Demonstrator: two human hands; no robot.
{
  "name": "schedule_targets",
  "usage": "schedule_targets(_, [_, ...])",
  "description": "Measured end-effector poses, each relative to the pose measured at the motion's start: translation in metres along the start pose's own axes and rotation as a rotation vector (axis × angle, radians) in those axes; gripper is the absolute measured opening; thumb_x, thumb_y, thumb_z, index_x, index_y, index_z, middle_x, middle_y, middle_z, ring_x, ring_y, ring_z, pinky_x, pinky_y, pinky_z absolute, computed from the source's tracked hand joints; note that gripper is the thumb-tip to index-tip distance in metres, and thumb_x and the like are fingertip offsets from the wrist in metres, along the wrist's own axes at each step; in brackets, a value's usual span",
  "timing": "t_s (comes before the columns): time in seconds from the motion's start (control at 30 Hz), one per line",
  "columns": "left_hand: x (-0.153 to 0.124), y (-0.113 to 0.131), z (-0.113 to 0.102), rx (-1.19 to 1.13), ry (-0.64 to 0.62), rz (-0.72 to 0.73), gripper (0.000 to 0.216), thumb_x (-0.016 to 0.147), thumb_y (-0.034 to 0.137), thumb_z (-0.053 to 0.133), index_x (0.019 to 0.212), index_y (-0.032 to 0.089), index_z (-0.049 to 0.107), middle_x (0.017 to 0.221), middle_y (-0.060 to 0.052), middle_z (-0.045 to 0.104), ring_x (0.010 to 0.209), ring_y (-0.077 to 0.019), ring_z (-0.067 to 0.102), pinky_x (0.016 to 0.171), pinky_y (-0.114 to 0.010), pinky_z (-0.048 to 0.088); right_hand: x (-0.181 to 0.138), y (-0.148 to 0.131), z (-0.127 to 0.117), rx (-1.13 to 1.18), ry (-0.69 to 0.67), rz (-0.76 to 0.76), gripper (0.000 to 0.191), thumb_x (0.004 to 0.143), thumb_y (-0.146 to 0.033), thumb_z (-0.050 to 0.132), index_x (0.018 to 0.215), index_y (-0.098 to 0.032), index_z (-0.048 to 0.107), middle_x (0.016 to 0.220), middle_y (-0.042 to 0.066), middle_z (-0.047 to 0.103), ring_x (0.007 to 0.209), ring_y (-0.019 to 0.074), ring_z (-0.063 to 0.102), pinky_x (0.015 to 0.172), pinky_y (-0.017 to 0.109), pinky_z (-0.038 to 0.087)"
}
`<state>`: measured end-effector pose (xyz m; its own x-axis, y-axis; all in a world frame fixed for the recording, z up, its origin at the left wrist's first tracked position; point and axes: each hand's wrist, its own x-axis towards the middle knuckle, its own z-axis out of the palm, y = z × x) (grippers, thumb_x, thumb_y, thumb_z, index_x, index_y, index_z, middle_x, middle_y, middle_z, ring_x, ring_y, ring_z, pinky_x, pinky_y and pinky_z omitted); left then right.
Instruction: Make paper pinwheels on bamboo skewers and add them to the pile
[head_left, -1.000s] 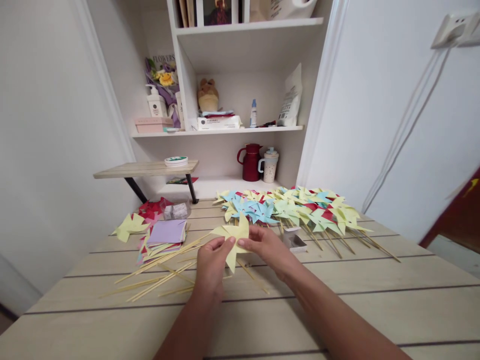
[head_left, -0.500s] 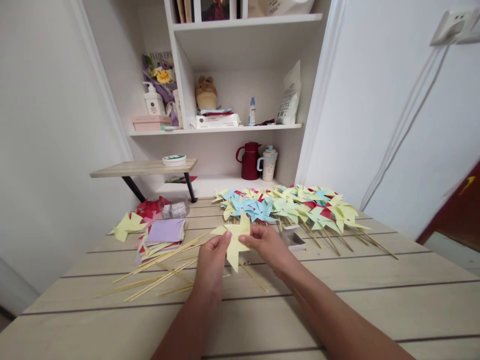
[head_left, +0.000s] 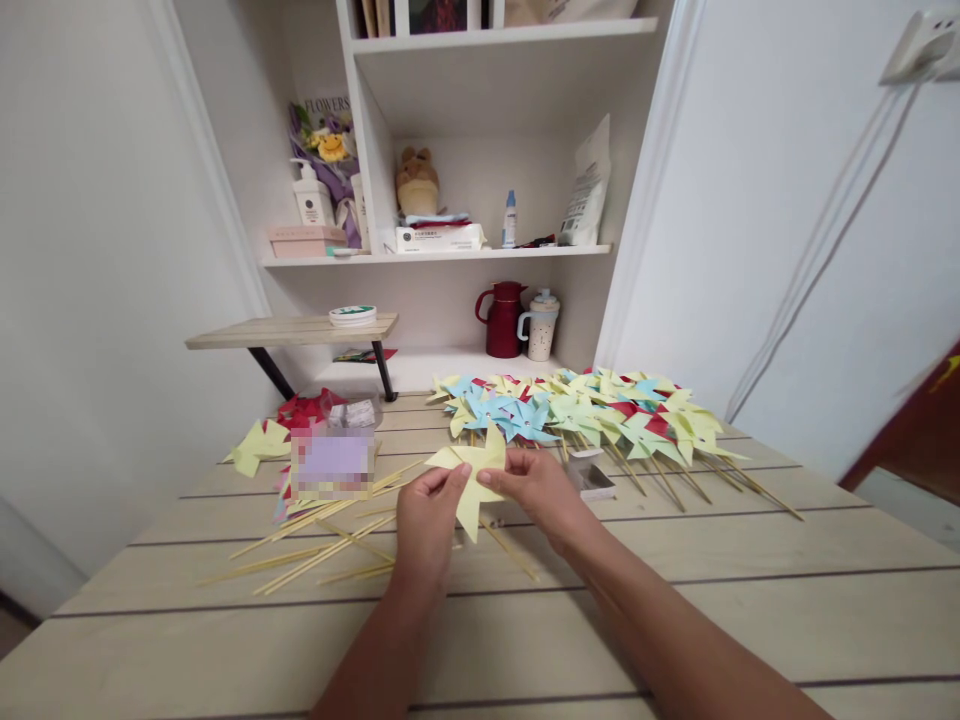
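Both my hands hold a pale yellow paper pinwheel (head_left: 472, 478) just above the wooden table (head_left: 675, 600). My left hand (head_left: 426, 520) pinches its lower left side with thumb and fingers. My right hand (head_left: 536, 487) pinches its centre from the right. A thin wooden stick (head_left: 510, 552) runs down and to the right from under the pinwheel. Loose wooden sticks (head_left: 315, 555) lie spread to the left of my left hand.
A row of finished pinwheels (head_left: 585, 412) in yellow, blue, green and red lies across the back of the table. A small open box (head_left: 592, 478) sits by my right hand. Stacked paper squares (head_left: 330, 462) lie at the left. Shelves hold a red jug (head_left: 501, 320).
The pinwheel has shifted only slightly in my hands. The view has moved a little; both hands keep their grip.
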<state>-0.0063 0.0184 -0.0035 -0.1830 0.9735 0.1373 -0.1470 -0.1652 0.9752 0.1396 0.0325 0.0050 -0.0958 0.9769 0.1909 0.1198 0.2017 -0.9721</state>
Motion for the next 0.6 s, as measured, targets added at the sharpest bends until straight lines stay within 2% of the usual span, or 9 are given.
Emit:
schedule_targets(0.17, [-0.0003,0.0032,0.0023,-0.051,-0.044,-0.024,0.03,0.065,0.042,0.08,0.075,0.014,0.075,0.073,-0.005,0.07,0.069,-0.0156,0.06,0.065,-0.025,0.045,0.0018,0.0018,-0.0013,-0.005,0.028,-0.003,0.031,0.07,-0.042,0.071,0.061,-0.019,0.054,0.058,-0.004,0.049,0.056,0.0114,0.039,0.055,0.026,0.028])
schedule_targets(0.33, [0.0001,0.0014,0.0027,-0.078,0.029,-0.06,0.037,0.055,0.036,0.087,0.082,0.014,0.073,0.076,-0.004,0.072,0.073,-0.0164,0.062,0.071,-0.026,0.047,0.0005,-0.0024,-0.0024,0.006,0.048,-0.001,0.023,0.07,-0.038,0.071,0.067,-0.018,0.061,0.061,-0.004,0.051,0.057,0.0116,0.041,0.056,0.026,0.029])
schedule_targets(0.6, [-0.001,0.0004,0.0006,-0.049,-0.012,-0.038,0.03,0.058,0.037,0.086,0.07,0.014,0.07,0.07,-0.002,0.068,0.066,-0.0141,0.058,0.064,-0.025,0.043,-0.0004,0.0009,-0.0012,0.008,0.022,-0.035,0.023,0.073,-0.038,0.072,0.069,-0.017,0.064,0.061,-0.002,0.056,0.058,0.0126,0.046,0.055,0.026,0.033])
